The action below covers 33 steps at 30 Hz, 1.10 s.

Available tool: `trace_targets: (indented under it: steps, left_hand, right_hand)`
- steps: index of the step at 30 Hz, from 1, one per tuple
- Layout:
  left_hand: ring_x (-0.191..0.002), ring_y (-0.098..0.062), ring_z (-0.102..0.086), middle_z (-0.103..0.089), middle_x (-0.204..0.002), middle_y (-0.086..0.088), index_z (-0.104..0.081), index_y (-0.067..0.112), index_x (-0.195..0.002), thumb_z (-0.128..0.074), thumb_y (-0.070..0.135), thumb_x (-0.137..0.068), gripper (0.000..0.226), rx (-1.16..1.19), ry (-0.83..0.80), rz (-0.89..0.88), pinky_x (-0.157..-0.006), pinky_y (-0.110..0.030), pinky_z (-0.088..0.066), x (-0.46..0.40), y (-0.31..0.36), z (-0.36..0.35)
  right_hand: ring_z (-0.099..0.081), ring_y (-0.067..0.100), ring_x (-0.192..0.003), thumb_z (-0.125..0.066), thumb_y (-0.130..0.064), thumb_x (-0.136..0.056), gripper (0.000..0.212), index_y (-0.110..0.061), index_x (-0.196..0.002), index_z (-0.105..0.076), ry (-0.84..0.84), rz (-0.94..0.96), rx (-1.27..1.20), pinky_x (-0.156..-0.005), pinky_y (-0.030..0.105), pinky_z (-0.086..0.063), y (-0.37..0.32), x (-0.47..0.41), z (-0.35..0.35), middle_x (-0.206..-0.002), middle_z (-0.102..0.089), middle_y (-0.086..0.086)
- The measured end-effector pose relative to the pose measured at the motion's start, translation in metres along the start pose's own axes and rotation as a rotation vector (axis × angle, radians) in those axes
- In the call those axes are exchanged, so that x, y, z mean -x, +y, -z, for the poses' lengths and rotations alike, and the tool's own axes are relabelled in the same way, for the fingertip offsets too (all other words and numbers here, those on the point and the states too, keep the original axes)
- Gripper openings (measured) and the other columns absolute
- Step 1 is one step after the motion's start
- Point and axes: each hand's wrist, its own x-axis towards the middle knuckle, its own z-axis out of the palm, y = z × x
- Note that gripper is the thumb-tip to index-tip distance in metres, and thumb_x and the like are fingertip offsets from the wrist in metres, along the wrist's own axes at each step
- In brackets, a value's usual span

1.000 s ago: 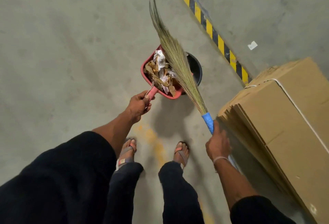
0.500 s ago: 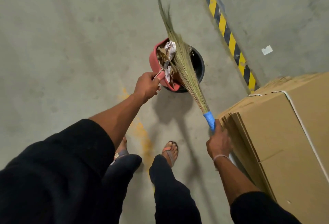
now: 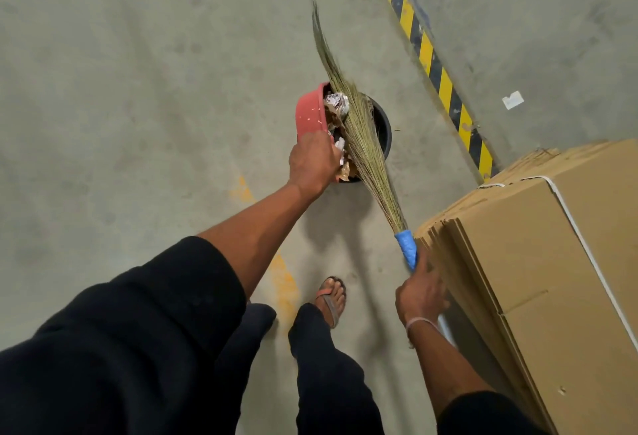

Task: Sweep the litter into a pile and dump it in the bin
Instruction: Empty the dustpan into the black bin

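While my left hand (image 3: 316, 161) grips the red dustpan (image 3: 310, 111), tipped on edge over the black bin (image 3: 383, 127) at frame centre, my right hand (image 3: 421, 293) holds the broom (image 3: 359, 137) by its blue handle at lower right. Crumpled paper and brown litter (image 3: 336, 106) lies between pan and bristles.

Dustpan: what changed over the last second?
The left hand has tipped the red dustpan from nearly level up onto its side over the black bin, so the litter is sliding toward it. The right hand still holds the broom against the litter. Cardboard boxes unchanged.
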Motion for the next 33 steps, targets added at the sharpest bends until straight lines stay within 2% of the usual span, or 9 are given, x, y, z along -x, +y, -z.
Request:
trace_targets:
  steps: [4,7,12,18,21,24,28,33]
  left_hand:
    - [-0.067,-0.031,-0.045,-0.05,-0.076,-0.009,-0.057,0.01,-0.078,-0.051,0.02,-0.1,0.025,-0.047,0.034,-0.03,-0.06,-0.037,-0.033,0.004,0.005,0.002]
    - [-0.067,-0.033,-0.046,-0.05,-0.079,-0.01,-0.055,0.011,-0.077,-0.051,0.02,-0.098,0.023,-0.067,0.05,-0.034,-0.059,-0.038,-0.033,0.006,0.003,0.004]
    - [-0.069,-0.033,-0.051,-0.053,-0.082,-0.011,-0.065,0.003,-0.092,-0.052,0.015,-0.094,0.018,-0.098,0.084,-0.022,-0.059,-0.037,-0.036,0.007,-0.003,0.006]
    - [-0.068,-0.033,-0.059,-0.063,-0.081,-0.009,-0.068,0.005,-0.087,-0.052,0.013,-0.087,0.018,-0.103,0.117,-0.024,-0.055,-0.036,-0.038,0.01,-0.016,-0.003]
    - [-0.075,-0.032,-0.063,-0.066,-0.087,-0.01,-0.073,0.012,-0.095,-0.05,0.017,-0.09,0.024,-0.104,0.14,-0.067,-0.057,-0.035,-0.04,0.014,-0.024,-0.007]
    - [-0.087,-0.035,-0.061,-0.064,-0.103,-0.014,-0.07,0.011,-0.115,-0.048,0.019,-0.095,0.03,-0.108,0.176,-0.072,-0.063,-0.034,-0.034,0.018,-0.028,-0.004]
    - [-0.084,-0.033,-0.059,-0.061,-0.101,-0.013,-0.065,0.008,-0.111,-0.049,0.02,-0.096,0.025,-0.122,0.229,-0.1,-0.062,-0.034,-0.031,0.023,-0.033,0.0]
    - [-0.082,-0.033,-0.061,-0.063,-0.102,-0.012,-0.064,0.012,-0.115,-0.053,0.022,-0.096,0.024,-0.144,0.271,-0.209,-0.059,-0.033,-0.032,0.03,-0.045,-0.001]
  right_hand:
    - [-0.05,0.039,-0.125,-0.066,-0.006,-0.089,0.085,-0.038,-0.155,-0.023,0.029,-0.014,0.002,-0.092,0.058,-0.043,0.001,0.0,0.0,-0.14,-0.046,0.017]
    - [-0.05,0.038,-0.124,-0.066,-0.004,-0.089,0.085,-0.036,-0.155,-0.024,0.036,-0.021,0.003,-0.09,0.057,-0.043,0.002,-0.001,0.001,-0.139,-0.045,0.018]
    - [-0.049,0.039,-0.124,-0.063,-0.007,-0.092,0.082,-0.037,-0.156,-0.023,0.041,-0.032,0.023,-0.092,0.058,-0.044,0.001,0.0,0.001,-0.141,-0.043,0.02]
    - [-0.05,0.04,-0.123,-0.065,-0.008,-0.091,0.084,-0.039,-0.155,-0.021,0.069,-0.023,0.04,-0.09,0.061,-0.045,-0.002,0.006,-0.004,-0.14,-0.044,0.022]
    - [-0.049,0.039,-0.125,-0.065,-0.007,-0.09,0.088,-0.04,-0.156,-0.018,0.07,-0.037,0.031,-0.09,0.059,-0.044,0.0,0.012,-0.005,-0.143,-0.042,0.021]
    - [-0.047,0.039,-0.127,-0.068,-0.007,-0.09,0.093,-0.041,-0.158,-0.014,0.072,-0.044,0.029,-0.092,0.061,-0.044,0.001,0.016,-0.006,-0.146,-0.04,0.02]
    - [-0.047,0.039,-0.127,-0.069,-0.008,-0.089,0.095,-0.041,-0.158,-0.013,0.075,-0.054,0.033,-0.093,0.061,-0.044,0.0,0.019,-0.006,-0.146,-0.039,0.02]
    - [-0.047,0.04,-0.128,-0.07,-0.01,-0.089,0.094,-0.04,-0.158,-0.014,0.075,-0.068,0.035,-0.094,0.063,-0.043,-0.002,0.023,-0.004,-0.145,-0.039,0.02]
